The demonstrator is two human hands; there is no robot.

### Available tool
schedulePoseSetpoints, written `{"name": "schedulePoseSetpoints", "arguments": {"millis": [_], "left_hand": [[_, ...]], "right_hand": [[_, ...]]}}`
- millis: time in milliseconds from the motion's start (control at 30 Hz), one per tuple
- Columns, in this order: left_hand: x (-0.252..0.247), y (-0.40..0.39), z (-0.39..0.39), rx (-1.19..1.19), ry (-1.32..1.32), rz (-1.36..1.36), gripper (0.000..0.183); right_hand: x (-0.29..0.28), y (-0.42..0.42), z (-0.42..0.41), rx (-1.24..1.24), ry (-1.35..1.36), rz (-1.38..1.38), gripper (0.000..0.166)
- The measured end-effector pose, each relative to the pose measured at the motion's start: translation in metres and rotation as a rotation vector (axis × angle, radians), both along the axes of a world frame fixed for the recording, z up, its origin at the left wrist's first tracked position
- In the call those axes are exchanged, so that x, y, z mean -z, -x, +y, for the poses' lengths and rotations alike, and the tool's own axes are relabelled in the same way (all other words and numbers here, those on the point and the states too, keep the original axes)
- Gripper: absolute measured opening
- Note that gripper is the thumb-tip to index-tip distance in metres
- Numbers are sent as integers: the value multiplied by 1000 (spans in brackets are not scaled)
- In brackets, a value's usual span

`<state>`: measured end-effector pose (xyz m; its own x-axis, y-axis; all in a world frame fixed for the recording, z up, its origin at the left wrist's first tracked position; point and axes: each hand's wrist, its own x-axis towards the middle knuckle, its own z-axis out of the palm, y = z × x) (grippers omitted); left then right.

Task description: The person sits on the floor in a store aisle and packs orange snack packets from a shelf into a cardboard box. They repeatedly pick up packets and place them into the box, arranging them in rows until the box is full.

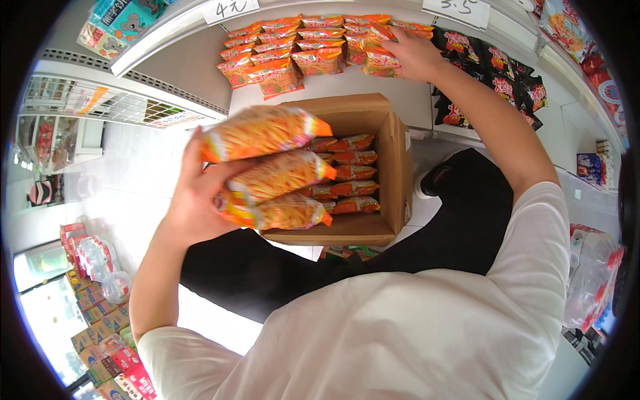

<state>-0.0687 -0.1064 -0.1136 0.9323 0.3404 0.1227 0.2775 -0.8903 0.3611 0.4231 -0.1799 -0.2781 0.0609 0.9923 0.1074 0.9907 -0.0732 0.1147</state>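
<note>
My left hand (192,192) grips a stack of three orange snack bags (280,177) above the left side of an open cardboard box (395,175). More orange bags (354,173) lie in rows inside that box, partly hidden by the held stack. On the white shelf (330,85), rows of matching orange snack bags (317,56) are lined up. My right hand (415,54) reaches to the right end of these rows, its fingers on an orange bag (381,61). Part of that bag is covered by neighbouring bags and my fingers.
Black snack bags (502,85) fill the shelf right of my right hand. Handwritten price cards (457,11) hang on the shelf edge above. A wire rack (115,100) stands left. Stacked cartons (102,320) are at lower left, wrapped bottles (592,275) at far right.
</note>
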Motion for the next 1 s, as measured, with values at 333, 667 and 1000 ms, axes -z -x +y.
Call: {"name": "schedulePoseSetpoints", "arguments": {"millis": [333,667,1000], "left_hand": [[102,-60,-64,190,-290,326,58],[182,-70,-80,144,-348,677,55],[214,-54,-81,157,-418,701,43]], "right_hand": [[-64,50,-9,69,-159,137,61],[-133,123,-62,-32,-257,538,55],[-106,181,-66,-237,138,450,45]]}}
